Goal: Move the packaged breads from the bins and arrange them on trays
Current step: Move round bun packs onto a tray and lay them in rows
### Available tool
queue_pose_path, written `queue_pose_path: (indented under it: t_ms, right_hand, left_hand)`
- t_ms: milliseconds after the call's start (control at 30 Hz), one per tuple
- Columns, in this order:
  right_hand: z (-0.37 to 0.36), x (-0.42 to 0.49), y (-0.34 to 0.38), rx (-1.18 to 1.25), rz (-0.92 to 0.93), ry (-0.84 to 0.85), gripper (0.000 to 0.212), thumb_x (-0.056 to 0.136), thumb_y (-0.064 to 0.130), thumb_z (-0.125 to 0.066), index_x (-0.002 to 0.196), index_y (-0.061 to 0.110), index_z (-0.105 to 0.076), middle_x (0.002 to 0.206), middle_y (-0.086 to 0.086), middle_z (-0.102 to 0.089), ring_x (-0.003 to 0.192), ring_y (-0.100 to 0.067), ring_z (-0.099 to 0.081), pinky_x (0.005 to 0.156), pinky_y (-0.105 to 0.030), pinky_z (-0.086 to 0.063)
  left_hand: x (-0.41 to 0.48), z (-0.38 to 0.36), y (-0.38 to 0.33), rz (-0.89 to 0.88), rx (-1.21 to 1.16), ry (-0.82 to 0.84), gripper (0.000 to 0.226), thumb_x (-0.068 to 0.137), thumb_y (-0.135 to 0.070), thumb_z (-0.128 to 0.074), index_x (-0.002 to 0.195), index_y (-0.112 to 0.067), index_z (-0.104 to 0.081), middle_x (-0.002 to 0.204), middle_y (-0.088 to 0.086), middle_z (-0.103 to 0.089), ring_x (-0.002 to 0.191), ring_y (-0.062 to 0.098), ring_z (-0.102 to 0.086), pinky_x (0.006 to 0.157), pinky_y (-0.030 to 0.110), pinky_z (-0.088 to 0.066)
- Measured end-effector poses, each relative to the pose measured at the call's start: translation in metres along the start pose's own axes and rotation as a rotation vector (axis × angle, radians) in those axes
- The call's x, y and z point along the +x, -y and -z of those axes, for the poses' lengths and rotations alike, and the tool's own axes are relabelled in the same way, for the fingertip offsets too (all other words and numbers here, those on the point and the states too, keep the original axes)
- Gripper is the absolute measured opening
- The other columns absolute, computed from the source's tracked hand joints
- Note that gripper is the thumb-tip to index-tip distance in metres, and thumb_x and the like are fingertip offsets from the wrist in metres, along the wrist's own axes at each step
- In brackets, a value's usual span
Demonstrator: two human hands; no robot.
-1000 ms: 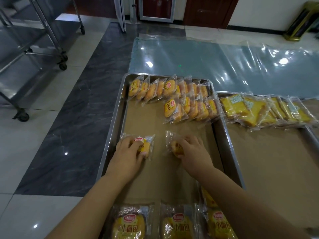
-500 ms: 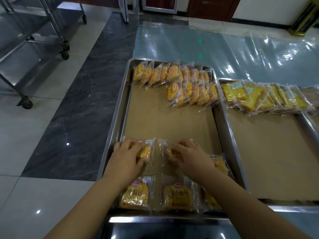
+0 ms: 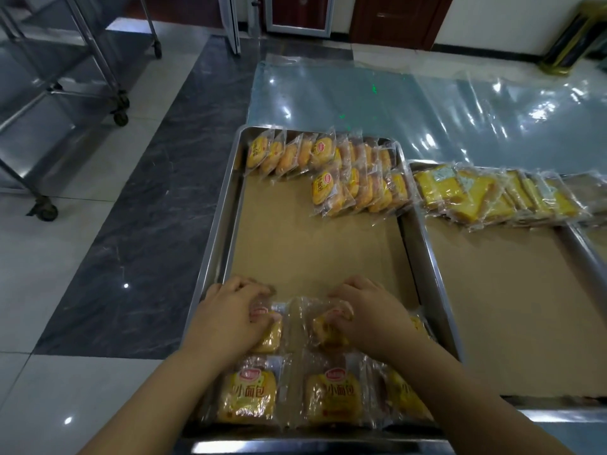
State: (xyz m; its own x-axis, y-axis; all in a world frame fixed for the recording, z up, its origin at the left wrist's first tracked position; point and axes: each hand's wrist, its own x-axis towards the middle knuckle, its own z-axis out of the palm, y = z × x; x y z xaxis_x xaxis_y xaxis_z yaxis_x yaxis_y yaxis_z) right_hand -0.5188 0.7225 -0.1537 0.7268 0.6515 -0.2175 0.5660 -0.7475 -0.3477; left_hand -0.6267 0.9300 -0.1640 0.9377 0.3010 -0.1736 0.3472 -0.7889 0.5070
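Now both packets have come back toward us. A second ago our hands held them out over the bare middle of the steel tray (image 3: 217,244); since then they have been drawn in and sit just beyond the near row of small breads (image 3: 331,394), edges touching or overlapping it. We judge this begins a second row at our end, so the placing is nearly done and letting go should come next.

Our left hand (image 3: 230,318) has its fingers (image 3: 253,290) curled down over the left packet (image 3: 272,338), clamped on it. Our right hand (image 3: 372,315) grips the right packet (image 3: 323,331) the same way, fingers bent over its top.

Each packet is a clear, crinkled, glossy wrapper around a golden-yellow bun, with a red label partly hidden under our fingers. Beyond them the brown paper liner (image 3: 312,244) lies bare up to the leaning far rows (image 3: 354,188) of the same breads. The neighbouring tray (image 3: 417,231) carries packaged cake slices (image 3: 492,195).
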Motion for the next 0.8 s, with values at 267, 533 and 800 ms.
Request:
queue_pose_path:
  t_ms: [267,533,800]
  right_hand:
    - [0.050,0.073,-0.024,0.058,-0.091,-0.243,0.036,0.085,0.037,-0.060,0.118,0.023,-0.056,0.114,0.004,-0.058,0.100,-0.017,-0.055,0.079,-0.033,-0.049]
    - [0.066,0.141,-0.042,0.088,-0.238,-0.249,0.018,0.088,0.039,-0.054,0.097,0.023,-0.054,0.091,0.004,-0.057,0.077,-0.013,-0.054,0.064,-0.030,-0.047]
    - [0.054,0.150,-0.055,0.338,-0.278,-0.209,0.006,0.089,0.022,-0.058,0.092,0.027,-0.057,0.086,0.008,-0.060,0.077,-0.005,-0.055,0.064,-0.022,-0.046]
  left_hand:
    - [0.096,0.016,-0.036,-0.112,-0.075,-0.023,0.040,0.084,-0.041,-0.063,0.122,-0.030,-0.054,0.125,-0.008,-0.052,0.110,0.012,-0.050,0.092,0.032,-0.045]
    - [0.195,-0.006,-0.068,-0.124,-0.086,-0.059,0.065,0.085,-0.025,-0.062,0.141,-0.030,-0.030,0.143,-0.002,-0.038,0.128,0.020,-0.041,0.100,0.036,-0.038]
    - [0.207,-0.024,-0.054,-0.254,-0.030,0.109,0.075,0.086,-0.012,-0.050,0.149,-0.027,-0.013,0.157,-0.009,-0.006,0.143,0.018,-0.010,0.115,0.032,-0.019]
